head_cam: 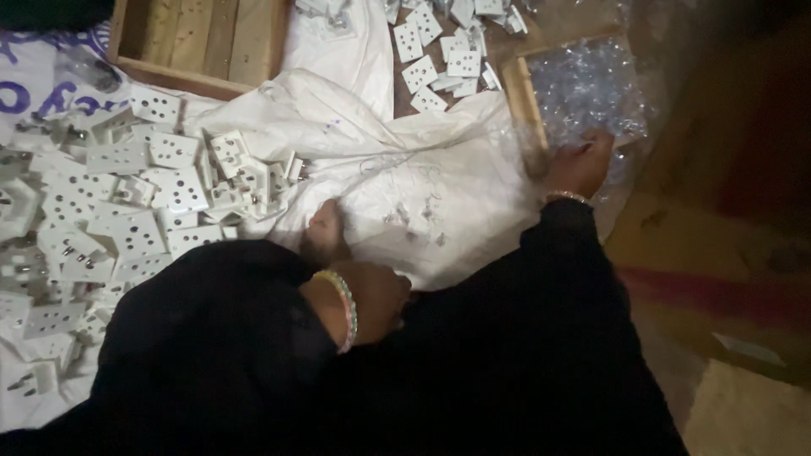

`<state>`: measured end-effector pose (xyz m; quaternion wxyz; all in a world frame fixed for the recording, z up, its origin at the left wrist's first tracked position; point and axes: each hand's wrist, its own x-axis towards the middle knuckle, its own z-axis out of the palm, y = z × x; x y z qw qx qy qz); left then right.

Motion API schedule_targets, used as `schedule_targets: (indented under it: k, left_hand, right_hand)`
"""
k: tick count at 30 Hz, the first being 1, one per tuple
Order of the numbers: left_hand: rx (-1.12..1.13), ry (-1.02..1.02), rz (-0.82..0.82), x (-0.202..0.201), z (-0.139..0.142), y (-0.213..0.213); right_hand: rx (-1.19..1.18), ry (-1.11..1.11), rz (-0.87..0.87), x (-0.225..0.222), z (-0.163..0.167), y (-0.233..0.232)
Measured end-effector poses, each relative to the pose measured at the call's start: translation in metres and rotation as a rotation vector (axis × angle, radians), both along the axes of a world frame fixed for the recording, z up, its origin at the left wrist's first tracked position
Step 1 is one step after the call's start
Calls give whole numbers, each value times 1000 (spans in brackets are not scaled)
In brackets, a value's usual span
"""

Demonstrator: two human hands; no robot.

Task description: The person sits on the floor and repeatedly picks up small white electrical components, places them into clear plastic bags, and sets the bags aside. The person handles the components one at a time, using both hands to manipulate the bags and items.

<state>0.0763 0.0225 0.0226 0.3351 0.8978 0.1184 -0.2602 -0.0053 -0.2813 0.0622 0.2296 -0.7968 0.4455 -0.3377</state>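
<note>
Down on the floor, a person in black sleeves sits over a white sack (405,181) spread as a work cloth. The right hand (581,162) reaches far out to a wooden tray (522,100) and its fingers are spread open, pressing into a heap of clear plastic bags (591,84). These bags look very light, soft and slippery, so I think it is better to pinch one at the edge than to scoop many. The left hand (372,300), with a beaded bangle (346,308) at the wrist, rests low near the lap; it seems loosely curled, but I cannot tell if it holds something. Left of it lies a big pile of white socket plates (127,211), hard and stiff. More plates (443,51) lie above, beside an empty wooden box (198,38).
</note>
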Motion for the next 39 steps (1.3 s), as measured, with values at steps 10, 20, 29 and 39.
schedule_targets:
  k: [10,20,29,39]
  left_hand:
    - [-71,2,208,-1,9,-5]
    - [-58,33,194,2,31,-4]
    - [-131,4,258,2,70,3]
    - [-301,-604,321,31,48,-12]
  right_hand:
    - [-335,577,242,45,24,-11]
    - [-399,339,231,45,38,17]
    - [-354,621,787,116,-11,38]
    - [-382,954,737,181,0,67]
